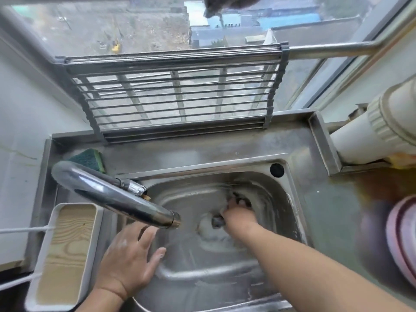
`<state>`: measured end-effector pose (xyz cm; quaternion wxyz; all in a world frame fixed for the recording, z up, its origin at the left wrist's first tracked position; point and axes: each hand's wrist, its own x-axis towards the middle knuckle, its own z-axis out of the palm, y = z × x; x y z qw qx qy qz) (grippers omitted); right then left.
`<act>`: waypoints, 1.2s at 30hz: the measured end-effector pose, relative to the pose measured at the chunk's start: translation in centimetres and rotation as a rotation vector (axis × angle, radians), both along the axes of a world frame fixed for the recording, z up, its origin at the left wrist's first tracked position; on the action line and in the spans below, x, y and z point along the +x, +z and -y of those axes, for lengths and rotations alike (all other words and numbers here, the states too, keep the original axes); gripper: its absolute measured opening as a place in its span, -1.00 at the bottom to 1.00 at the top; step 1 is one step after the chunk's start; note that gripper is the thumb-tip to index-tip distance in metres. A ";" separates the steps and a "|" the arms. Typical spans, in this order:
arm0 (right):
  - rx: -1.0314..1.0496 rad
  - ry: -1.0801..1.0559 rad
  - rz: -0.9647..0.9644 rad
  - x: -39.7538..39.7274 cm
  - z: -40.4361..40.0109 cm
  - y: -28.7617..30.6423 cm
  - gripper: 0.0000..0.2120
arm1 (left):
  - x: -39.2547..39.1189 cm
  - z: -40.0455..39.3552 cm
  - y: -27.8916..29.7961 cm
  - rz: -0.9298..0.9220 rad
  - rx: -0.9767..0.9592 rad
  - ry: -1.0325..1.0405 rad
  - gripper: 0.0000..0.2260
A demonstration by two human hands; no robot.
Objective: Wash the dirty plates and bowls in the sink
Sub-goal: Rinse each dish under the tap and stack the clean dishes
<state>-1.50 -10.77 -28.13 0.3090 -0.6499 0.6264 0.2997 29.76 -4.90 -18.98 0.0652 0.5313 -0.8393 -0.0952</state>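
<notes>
Taking the tap spout [117, 197] as my landmark, I start nearest. Below it my left hand [128, 255] hangs over the sink's near left edge, fingers spread and relaxed, holding nothing; I judge it is kept there under the thin stream to rinse off the soap flecks on its skin. To the left of the spout sits a white tray [40, 273] with a pale wood-grain bottom, rectangular and smooth.

Right of the spout's mouth, my right hand [238, 212] reaches down to the sink [290, 199] floor beside the drain. Its fingers curl over something dark, perhaps a scrubber, but blur stops me naming it. The basin is brushed steel, rounded at the corners, filmed with cloudy suds. I see no plate or bowl inside it; the only likely dish is a pink-rimmed one [403, 239] far right of the spout on the stained counter.

Behind the spout lies a green sponge [90, 157], coarse-faced, parked within reach. Beyond it a roll-up rack [177, 95] of steel rods leans at the window.
</notes>
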 end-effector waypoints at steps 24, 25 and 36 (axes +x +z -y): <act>-0.136 0.736 0.239 9.1 3.4 8.2 -0.66 | 0.3 -0.1 0.0 0.021 0.069 0.034 -0.50; -0.234 0.774 0.252 9.6 4.7 8.5 -0.66 | 0.2 -0.1 -0.1 0.024 0.069 0.033 -0.47; -0.014 0.773 -0.290 -9.1 -2.3 11.7 -0.69 | -0.3 0.1 1.0 -0.014 0.098 0.046 -0.55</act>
